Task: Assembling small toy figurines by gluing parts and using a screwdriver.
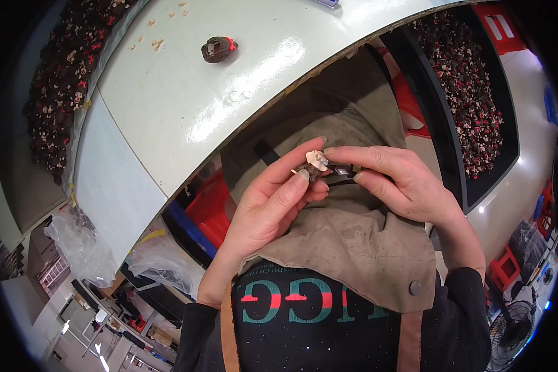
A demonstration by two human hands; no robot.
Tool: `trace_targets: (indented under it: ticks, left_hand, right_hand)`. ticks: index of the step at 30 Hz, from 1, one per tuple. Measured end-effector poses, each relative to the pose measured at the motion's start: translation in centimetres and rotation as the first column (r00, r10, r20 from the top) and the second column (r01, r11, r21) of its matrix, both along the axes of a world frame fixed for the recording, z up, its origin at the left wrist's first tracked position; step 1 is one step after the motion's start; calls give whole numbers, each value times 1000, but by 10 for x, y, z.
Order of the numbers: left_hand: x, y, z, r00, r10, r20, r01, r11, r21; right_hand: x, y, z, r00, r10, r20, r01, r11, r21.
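Right now the left hand point(273, 201) pinches a small brown figurine point(312, 165) with a cream-coloured face between thumb and fingertips, held up over the lap just in front of the table edge. The right hand point(394, 180) meets it from the right, thumb and forefinger closed on a thin dark tool point(341, 172) whose tip touches the figurine's right side. So the piece sits at the very ends of the left fingers, above a worn tan apron point(353, 248), between the two hands and touching both. Judging from so slight a grip, the figurine could twist or slip out and fall into the apron folds or past them to the floor if the tool presses sideways too hard; the same push could mark or chip the pale face. Farther off, on the glossy white table point(186, 99), a second dark figurine with a red bit point(217, 49) lies on its side, well apart from the hands, with pale crumbs beyond it. Heaps of similar brown, cream and red pieces fill a bin at far left point(68, 74) and a dark tray at right point(471, 93).
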State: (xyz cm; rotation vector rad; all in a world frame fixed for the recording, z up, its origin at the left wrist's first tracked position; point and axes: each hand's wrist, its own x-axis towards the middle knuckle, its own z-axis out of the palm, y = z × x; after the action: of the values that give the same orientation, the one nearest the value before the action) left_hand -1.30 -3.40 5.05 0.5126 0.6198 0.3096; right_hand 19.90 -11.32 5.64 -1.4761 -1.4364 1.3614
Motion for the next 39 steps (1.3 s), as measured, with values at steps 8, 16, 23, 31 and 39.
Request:
trace_targets:
  ticks: [8,16,23,31,39]
  left_hand:
    - [1,-1,2,999,11,-40,-11,1000,-4]
    - [-1,-2,1,991,-34,-131,49,992,116]
    - [0,-4,-1,993,-14,-115,23,997,79]
    - [4,-7,1,992,27,-120,-19,997,73]
    - [8,-7,-3,990,94,-109,-90,995,40]
  right_hand:
    - [1,0,-4,999,24,30,-25,999,33]
    - [1,-3,-3,989,29,147,-34,999,28]
    - [-6,-8,-11,962,-36,272,-9,986,164]
    - [-16,-10,-25,911,-175,373,45,942,332]
    - [-24,-6,-26,893,-235,385,107,939,325]
